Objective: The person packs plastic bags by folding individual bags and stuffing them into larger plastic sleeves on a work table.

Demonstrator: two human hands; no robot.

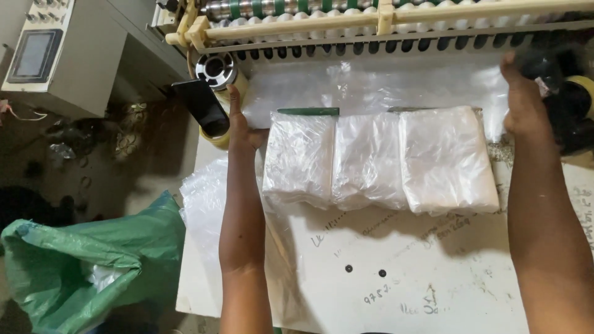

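Three stacks of clear plastic bags [377, 161] lie side by side on a white table [383, 272]. My left hand [242, 127] presses flat against the left edge of the left stack [298, 159], fingers straight. At the far right, my right hand [523, 105] rests on the clear plastic sheet [371, 83] beyond the right stack [447, 159], fingers extended. Neither hand grips anything. A thin green strip [308, 112] lies along the top of the left stack.
A roller machine [371, 25] with a slotted bar runs along the table's far edge. Tape rolls [218, 69] and a dark phone [201, 104] sit at the left corner. A green bag [93, 260] lies on the floor left. A grey control box [43, 52] stands far left.
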